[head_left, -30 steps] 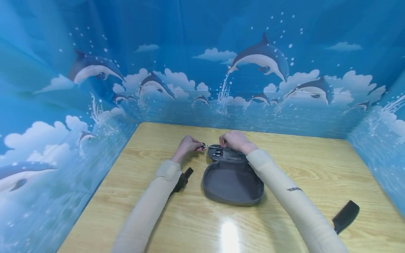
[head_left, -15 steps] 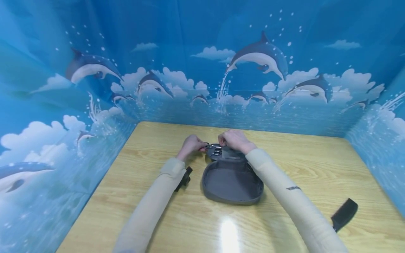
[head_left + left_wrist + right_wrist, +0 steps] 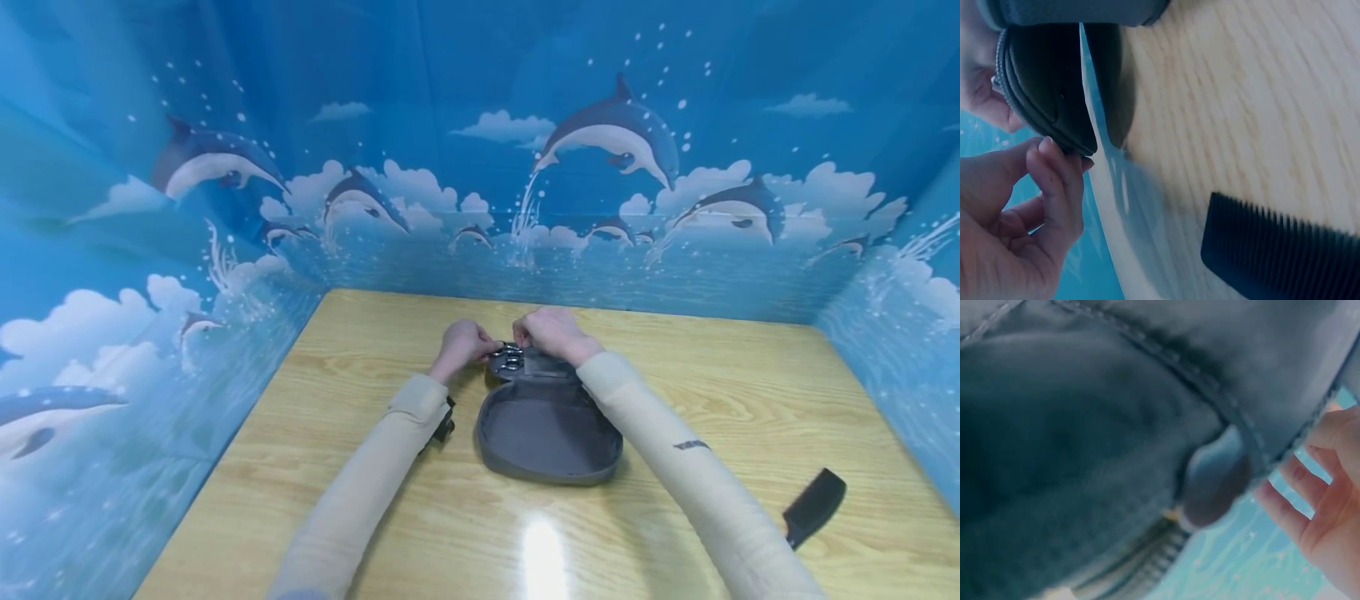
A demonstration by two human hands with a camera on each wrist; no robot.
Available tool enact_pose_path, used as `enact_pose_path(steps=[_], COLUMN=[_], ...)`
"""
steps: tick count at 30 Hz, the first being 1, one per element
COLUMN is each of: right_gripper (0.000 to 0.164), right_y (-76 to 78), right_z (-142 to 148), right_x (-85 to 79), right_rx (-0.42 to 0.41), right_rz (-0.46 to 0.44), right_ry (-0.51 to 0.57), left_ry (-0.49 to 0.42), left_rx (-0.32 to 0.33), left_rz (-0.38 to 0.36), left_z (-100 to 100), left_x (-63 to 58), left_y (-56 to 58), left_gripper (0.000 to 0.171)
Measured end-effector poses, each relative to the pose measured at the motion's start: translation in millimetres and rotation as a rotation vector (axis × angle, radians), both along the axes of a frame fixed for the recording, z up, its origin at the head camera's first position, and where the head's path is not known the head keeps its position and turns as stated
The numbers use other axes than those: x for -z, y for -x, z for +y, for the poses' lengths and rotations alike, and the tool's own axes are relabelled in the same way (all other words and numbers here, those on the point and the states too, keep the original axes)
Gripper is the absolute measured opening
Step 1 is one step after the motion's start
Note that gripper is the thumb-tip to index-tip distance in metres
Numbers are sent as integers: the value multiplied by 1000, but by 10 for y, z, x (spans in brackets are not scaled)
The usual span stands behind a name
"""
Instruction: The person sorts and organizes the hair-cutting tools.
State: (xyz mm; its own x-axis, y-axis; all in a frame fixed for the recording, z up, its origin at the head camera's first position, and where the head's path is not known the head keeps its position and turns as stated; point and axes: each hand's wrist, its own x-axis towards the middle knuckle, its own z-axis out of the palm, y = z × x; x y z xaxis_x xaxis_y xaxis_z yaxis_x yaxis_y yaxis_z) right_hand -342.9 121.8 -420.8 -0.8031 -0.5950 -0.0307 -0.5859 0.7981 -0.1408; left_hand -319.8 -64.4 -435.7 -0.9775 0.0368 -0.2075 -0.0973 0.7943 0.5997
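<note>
A dark grey zippered case [image 3: 549, 435] lies unfolded on the table, with its lid toward the back. Shiny scissors [image 3: 512, 361] show on the lid's left part. My left hand [image 3: 465, 342] is at the lid's left edge and pinches the handle of a pair of scissors, now mostly covered by the fingers. In the left wrist view my left hand's fingertips [image 3: 1054, 164] meet the rim of the case. My right hand [image 3: 553, 331] grips the lid's back edge, its fingertips partly hidden behind it in the right wrist view.
A black comb [image 3: 1279, 250] lies under my left forearm, mostly hidden in the head view. A black comb-like tool with a handle [image 3: 815, 504] is at the right. The wood-patterned table [image 3: 360, 325] meets a blue dolphin-print backdrop [image 3: 420, 108].
My left hand has moved right toward the lid, sliding the scissors it pinches farther onto it. Their handle showed earlier and is now covered. My right hand has stayed at the lid.
</note>
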Motion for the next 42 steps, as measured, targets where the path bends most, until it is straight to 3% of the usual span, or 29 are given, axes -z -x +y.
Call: enact_pose_path(steps=[3,8,20,24,30,42], right_gripper=[31,29,25,26,28,17], right_y=[5,17,26,18,7,51], right_z=[-10,-2,54,31,-22,15], right_x=[12,35,62,53,26,73], right_rx=[-3,-5,-11,1,18,21], right_rz=[6,-3,-6,-10,-29,-77], right_ry=[2,5,20,11,-1,24], left_ry=[96,131,56,58,74,-39], left_rx=[-8,-40,96,115,195,248], left_rz=[22,37,67,84,106,-30], left_z=[28,27,-4,18,62,-8], left_x=[-31,-16,24,33,33,9], left_y=[-15,-12,4,8,15,14], left_gripper=[28,25,15,15,16,23])
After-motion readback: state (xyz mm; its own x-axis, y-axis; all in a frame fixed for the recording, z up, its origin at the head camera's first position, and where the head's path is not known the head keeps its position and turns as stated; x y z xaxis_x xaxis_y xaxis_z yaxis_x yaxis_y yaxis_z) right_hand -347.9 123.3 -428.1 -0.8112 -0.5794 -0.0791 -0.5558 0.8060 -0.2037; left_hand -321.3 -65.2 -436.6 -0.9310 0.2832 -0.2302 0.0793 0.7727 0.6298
